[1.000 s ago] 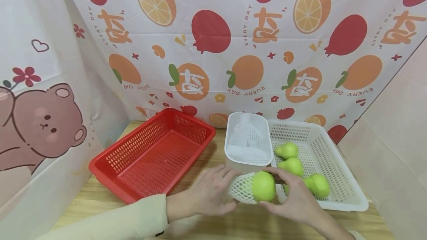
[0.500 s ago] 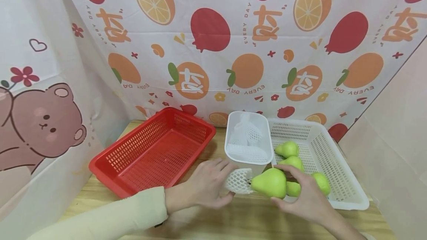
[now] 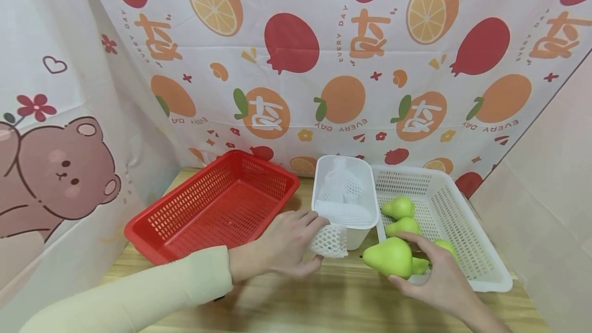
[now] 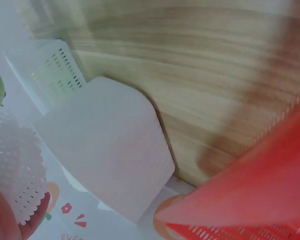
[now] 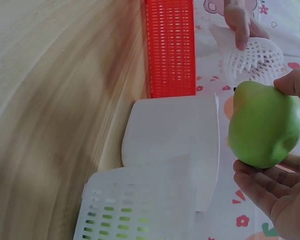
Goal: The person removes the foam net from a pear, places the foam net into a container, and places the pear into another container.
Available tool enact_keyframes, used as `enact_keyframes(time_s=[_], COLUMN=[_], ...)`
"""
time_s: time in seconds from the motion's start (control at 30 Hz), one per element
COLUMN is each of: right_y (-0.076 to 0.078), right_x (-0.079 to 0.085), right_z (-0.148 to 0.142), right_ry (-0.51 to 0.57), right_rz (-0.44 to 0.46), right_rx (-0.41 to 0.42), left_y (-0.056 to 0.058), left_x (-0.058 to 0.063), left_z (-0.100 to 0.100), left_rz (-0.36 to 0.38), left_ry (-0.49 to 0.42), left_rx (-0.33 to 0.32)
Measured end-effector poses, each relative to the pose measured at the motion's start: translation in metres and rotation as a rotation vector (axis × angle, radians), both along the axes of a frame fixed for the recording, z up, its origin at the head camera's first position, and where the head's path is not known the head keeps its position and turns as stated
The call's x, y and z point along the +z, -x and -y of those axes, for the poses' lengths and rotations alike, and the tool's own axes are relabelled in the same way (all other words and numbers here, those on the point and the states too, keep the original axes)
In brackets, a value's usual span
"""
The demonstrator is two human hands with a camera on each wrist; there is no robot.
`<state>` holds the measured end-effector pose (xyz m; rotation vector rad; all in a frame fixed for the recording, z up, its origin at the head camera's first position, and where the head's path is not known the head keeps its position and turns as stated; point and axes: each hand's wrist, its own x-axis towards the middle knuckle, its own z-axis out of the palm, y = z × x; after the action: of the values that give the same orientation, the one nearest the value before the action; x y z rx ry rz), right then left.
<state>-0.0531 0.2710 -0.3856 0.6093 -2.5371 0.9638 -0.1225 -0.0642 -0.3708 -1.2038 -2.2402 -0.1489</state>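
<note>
My left hand [image 3: 289,243] pinches a white foam net sleeve [image 3: 330,241] above the wooden table, in front of the white bin. The sleeve's mesh mouth faces right, and in the right wrist view the foam net [image 5: 255,60] stands open and hollow. My right hand [image 3: 437,274] grips a green pear [image 3: 389,257] between thumb and fingers, its stem pointing left toward the sleeve. Pear and sleeve are apart. Behind the held pear, several more green pears [image 3: 400,208] lie in the white basket [image 3: 481,251], partly hidden by my right hand.
A red basket [image 3: 217,215] stands on the left of the wooden table [image 3: 296,302]. Between the two baskets is a white bin [image 3: 344,226] with several foam net sleeves [image 3: 344,212] inside. A printed cloth [image 3: 296,91] hangs behind.
The pear was partly inside the foam net sleeve a second ago and is now out of it. My right hand has moved right with the pear; the left still holds the sleeve.
</note>
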Motion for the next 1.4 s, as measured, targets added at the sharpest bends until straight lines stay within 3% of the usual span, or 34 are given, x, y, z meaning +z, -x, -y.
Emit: enact_keyframes(time_s=[0.37, 0.7, 0.97, 1.17, 1.4], right_y=[-0.008, -0.012, -0.012, -0.011, -0.011], right_x=[-0.008, -0.012, -0.014, -0.015, -0.016], right_z=[-0.007, -0.007, -0.007, -0.007, -0.009], right_ry=[-0.030, -0.034, -0.033, -0.043, -0.051], right_rz=[0.023, 0.031, 0.027, 0.018, 0.015], right_rx=[-0.047, -0.058, -0.058, -0.056, -0.049], left_y=[0.015, 0.042, 0.064, 0.080, 0.098], left_x=[0.024, 0.046, 0.069, 0.073, 0.068], left_z=[-0.007, -0.021, -0.037, -0.049, -0.064], left_rz=[0.041, 0.102, 0.210, 0.291, 0.369], left_ry=[0.097, 0.208, 0.258, 0.297, 0.333], left_rx=[0.027, -0.001, 0.012, 0.016, 0.037])
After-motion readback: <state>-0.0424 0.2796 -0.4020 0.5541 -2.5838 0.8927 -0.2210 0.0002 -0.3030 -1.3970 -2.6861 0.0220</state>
